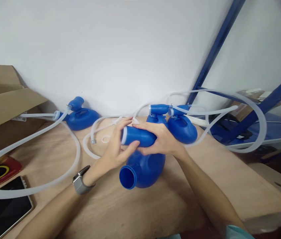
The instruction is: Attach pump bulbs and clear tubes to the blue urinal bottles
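Observation:
In front of me, both hands hold a blue plastic funnel piece (142, 136) level, above a blue urinal bottle (149, 169). My left hand (117, 146), with a grey-strapped watch on its wrist, is closed around the white-rimmed end, thumb below and fingers above. My right hand (164, 139) grips the other end between thumb and fingers. Just beneath them, the bottle lies on the table with its round open mouth facing me to the left; its upper part is hidden behind my hands and the funnel piece.
Two similar blue bottles (182, 129) with funnels and clear hoses (261, 119) stand behind at right, another (83, 118) at back left. A loose white ring (106, 139) lies on the wooden table (110, 212). Leftward are a cardboard box (13, 103), phone (11, 209) and red-labelled package (4, 169).

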`<state>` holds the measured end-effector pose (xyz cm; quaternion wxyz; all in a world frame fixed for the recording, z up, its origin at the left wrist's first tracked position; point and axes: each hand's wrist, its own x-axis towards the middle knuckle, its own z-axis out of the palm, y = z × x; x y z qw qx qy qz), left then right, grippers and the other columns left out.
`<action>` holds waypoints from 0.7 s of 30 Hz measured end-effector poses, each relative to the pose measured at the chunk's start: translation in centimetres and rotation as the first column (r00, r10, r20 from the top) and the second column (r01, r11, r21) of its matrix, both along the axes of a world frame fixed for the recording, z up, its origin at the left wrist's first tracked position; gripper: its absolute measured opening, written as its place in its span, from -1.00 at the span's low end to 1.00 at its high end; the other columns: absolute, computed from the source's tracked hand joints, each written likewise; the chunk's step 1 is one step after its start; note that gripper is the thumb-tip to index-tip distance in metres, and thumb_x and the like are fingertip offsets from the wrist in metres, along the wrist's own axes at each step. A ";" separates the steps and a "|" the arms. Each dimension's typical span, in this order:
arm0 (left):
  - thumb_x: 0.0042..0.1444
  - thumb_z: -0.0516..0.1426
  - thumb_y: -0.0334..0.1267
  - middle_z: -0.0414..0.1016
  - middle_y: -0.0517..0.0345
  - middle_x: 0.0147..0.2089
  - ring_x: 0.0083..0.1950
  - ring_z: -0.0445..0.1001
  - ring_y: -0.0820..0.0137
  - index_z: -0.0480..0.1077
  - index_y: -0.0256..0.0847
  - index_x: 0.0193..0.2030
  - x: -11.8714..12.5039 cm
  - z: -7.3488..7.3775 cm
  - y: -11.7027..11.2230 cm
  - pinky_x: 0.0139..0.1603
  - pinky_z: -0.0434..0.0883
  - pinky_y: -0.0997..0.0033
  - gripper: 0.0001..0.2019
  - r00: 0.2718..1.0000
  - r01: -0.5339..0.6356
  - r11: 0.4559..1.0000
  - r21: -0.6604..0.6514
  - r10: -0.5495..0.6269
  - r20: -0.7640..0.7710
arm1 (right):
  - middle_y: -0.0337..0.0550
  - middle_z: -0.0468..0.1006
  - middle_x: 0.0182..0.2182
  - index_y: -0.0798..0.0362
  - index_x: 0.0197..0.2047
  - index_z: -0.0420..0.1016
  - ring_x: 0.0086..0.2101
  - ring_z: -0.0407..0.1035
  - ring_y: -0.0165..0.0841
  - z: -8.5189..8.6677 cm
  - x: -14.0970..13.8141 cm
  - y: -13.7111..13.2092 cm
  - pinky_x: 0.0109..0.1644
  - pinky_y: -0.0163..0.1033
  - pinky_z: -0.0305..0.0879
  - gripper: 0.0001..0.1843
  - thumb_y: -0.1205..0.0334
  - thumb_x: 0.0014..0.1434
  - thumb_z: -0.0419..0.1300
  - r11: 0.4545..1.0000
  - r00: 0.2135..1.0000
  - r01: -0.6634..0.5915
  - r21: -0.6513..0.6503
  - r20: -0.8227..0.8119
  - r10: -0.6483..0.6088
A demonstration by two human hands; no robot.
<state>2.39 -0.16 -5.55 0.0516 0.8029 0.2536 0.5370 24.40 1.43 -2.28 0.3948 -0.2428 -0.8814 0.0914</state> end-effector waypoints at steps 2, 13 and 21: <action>0.40 0.17 -0.11 0.20 -0.18 0.53 0.53 0.24 0.03 0.11 -0.06 0.49 0.1 -0.1 -0.2 0.50 0.28 -0.16 -0.41 0.999 0.033 0.999 0.002 -0.033 0.023 | -0.13 0.59 0.26 -0.08 0.37 0.48 0.20 0.54 -0.06 0.2 0.0 -0.3 0.36 -0.01 0.43 -0.27 0.11 0.13 0.44 1.000 1.000 -0.015 0.001 -0.002 0.015; 0.41 0.16 -0.19 -0.06 -0.11 0.66 0.63 0.03 -0.03 -0.14 0.05 0.64 -0.5 1.0 -0.9 0.58 0.14 -0.23 -0.22 0.977 0.172 0.985 0.001 -0.170 -0.130 | -0.05 0.69 0.13 0.03 0.29 0.56 0.08 0.62 -0.04 -0.2 0.0 0.9 0.24 -0.05 0.52 -0.27 0.05 0.07 0.52 0.975 0.980 -0.193 -0.109 -0.070 0.186; 0.54 -0.18 0.03 -0.06 -0.07 0.66 0.63 0.05 0.08 -0.09 -0.03 0.64 -3.9 1.5 3.1 0.56 0.21 -0.07 -0.39 0.955 0.072 0.938 -0.339 -0.162 -0.247 | -0.01 0.51 0.31 -0.15 0.45 0.38 0.24 0.47 0.01 -2.0 0.5 3.2 0.33 0.09 0.42 -0.26 -0.04 0.26 0.39 0.993 0.984 0.083 0.089 0.148 -0.096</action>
